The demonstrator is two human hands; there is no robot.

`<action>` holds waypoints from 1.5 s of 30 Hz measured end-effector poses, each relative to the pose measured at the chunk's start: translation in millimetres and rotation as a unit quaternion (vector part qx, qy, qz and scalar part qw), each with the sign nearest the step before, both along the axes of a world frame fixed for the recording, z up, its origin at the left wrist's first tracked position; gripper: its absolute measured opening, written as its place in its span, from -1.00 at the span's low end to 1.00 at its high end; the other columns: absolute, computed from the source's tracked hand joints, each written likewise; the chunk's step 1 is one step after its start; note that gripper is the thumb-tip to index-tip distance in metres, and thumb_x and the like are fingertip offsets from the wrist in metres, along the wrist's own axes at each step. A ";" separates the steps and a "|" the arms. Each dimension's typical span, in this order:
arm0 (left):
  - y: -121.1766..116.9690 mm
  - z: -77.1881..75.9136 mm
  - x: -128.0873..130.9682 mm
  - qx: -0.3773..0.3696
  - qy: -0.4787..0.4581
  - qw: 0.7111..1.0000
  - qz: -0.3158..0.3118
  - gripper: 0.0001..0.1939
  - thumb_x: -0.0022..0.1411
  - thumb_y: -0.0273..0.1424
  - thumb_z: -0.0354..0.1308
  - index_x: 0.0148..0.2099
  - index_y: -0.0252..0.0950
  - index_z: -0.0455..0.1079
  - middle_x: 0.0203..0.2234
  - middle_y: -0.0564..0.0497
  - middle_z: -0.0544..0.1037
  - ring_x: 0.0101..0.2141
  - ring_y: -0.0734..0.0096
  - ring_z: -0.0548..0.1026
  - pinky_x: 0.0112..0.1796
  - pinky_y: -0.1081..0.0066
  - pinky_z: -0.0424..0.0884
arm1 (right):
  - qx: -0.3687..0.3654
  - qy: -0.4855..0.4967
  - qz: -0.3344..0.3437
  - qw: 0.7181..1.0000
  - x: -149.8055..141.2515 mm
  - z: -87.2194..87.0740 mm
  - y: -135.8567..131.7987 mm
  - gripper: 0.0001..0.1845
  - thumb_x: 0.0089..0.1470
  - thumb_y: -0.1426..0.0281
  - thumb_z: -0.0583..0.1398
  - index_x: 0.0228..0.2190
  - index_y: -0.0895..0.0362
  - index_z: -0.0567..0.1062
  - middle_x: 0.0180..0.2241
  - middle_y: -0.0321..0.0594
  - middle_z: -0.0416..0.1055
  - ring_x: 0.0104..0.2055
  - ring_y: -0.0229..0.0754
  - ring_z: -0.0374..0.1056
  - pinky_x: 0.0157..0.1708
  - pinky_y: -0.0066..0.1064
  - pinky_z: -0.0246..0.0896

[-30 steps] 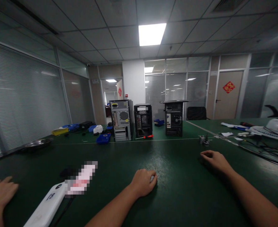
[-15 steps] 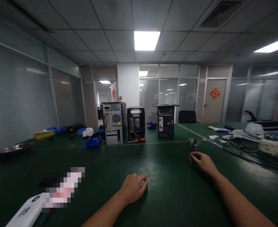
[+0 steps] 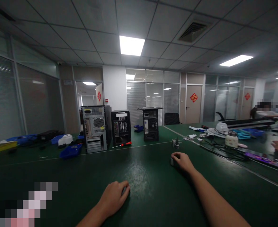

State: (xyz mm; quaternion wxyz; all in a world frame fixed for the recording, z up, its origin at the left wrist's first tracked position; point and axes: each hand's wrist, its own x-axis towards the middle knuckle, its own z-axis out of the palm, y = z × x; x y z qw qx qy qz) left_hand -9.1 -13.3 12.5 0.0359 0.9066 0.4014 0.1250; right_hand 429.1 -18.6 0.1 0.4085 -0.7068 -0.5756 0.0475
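My left hand (image 3: 113,197) rests low over the green table (image 3: 153,195), its fingers curled closed. A bit of something small and grey (image 3: 124,190) shows between thumb and fingers; its kind is hidden. Farther out to the right, my right hand (image 3: 184,162) is closed in a pinch at a small grey metal piece (image 3: 172,161) on the tabletop. Just beyond that hand stand several small metal parts (image 3: 176,143), too small to name.
Three computer cases (image 3: 96,129) stand along the back, with a red-handled screwdriver (image 3: 126,144) before the middle one. A blue tray (image 3: 70,151) lies left. Cables (image 3: 220,150), a white-topped appliance (image 3: 231,139) and a purple-lit strip (image 3: 264,159) lie right. Co-workers (image 3: 266,110) are at far right.
The view has turned to the right, so everything sits farther left and people at the far right have come into sight. Both hands keep the same closed pose over the table.
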 end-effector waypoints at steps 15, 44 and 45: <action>5.4 -5.2 -2.1 0.008 0.011 1.000 0.014 -0.63 0.44 -0.19 -0.17 -0.14 -0.14 0.46 -0.32 -0.05 0.58 -0.25 0.20 0.54 -0.24 0.34 0.29 | -0.003 0.015 0.004 1.000 1.3 -2.2 3.2 -0.70 0.11 0.22 0.19 -0.22 0.11 0.62 -0.19 -0.11 0.60 -0.14 -0.06 0.49 -0.10 -0.31 0.30; -0.4 4.6 -3.6 0.004 0.015 1.000 0.003 -0.67 0.43 -0.21 -0.14 -0.09 -0.15 0.45 -0.32 -0.05 0.58 -0.28 0.21 0.54 -0.28 0.35 0.30 | -0.041 0.106 0.045 0.993 9.4 -12.2 8.3 -0.65 0.00 0.08 0.24 -0.48 0.11 0.44 -0.35 -0.15 0.58 -0.24 -0.08 0.48 -0.19 -0.31 0.31; -0.1 4.4 -3.6 0.004 0.014 1.000 0.002 -0.67 0.43 -0.21 -0.13 -0.09 -0.15 0.45 -0.32 -0.05 0.58 -0.28 0.21 0.54 -0.28 0.36 0.30 | -0.042 0.108 0.049 0.992 8.9 -12.1 8.0 -0.64 -0.01 0.06 0.25 -0.49 0.11 0.43 -0.36 -0.16 0.58 -0.25 -0.08 0.48 -0.20 -0.30 0.31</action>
